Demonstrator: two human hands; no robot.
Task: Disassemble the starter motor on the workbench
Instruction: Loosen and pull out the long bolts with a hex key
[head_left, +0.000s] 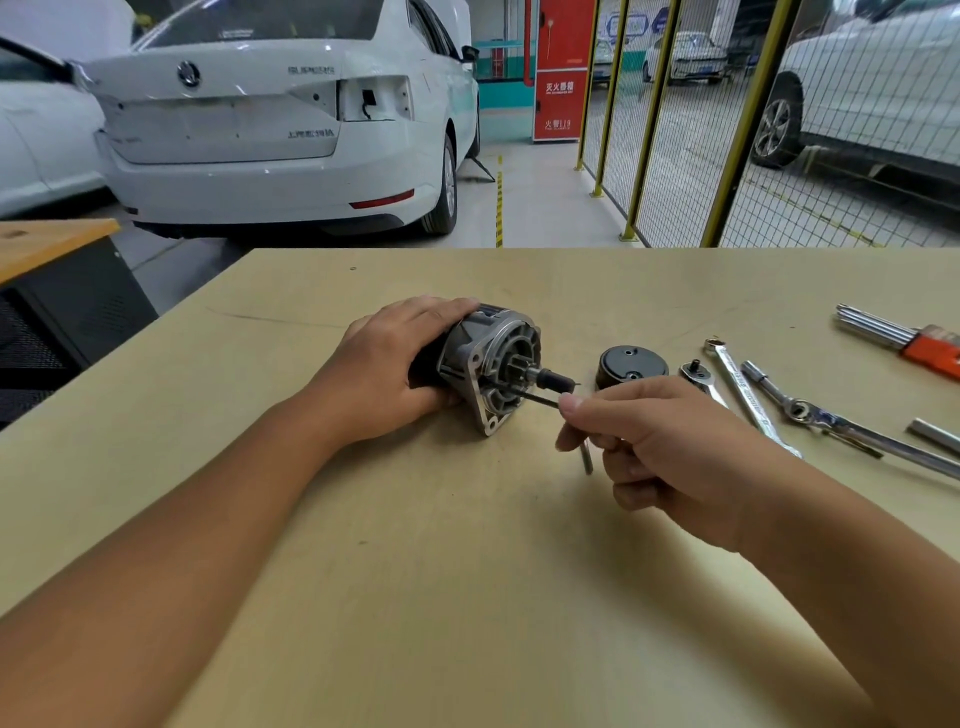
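A: What takes up most of the view?

B: A white car (280, 119) parked behind the workbench (415, 545), tail toward us, one rear lamp out. There is a round badge on the boot lid; the lettering beside and below it is too blurred to read. To the right stands a red cabinet (561, 73) with white Chinese characters and "119" low on it, then a yellow-posted mesh fence (727, 156) with more white cars beyond.

A: And the starter motor?

B: The starter motor (488, 364) lies on its side near the middle of the bench, its silver flanged end and shaft turned to the right.

A: The hands?

B: The left hand (395, 358) is curled over the dark body, fingers wrapped across the top, holding it down. The right hand (670, 447) pinches a thin L-shaped hex key (540, 399) between thumb and forefinger, other fingers folded in; the key's tip reaches into the motor's face.

A: Anything smaller?

B: A black round cap (631, 366) just right of the motor, then a ratchet (698, 376), a combination wrench (743, 389) with stamped writing I cannot read, a socket wrench (831, 415), and a hex key set (904, 338) in an orange holder
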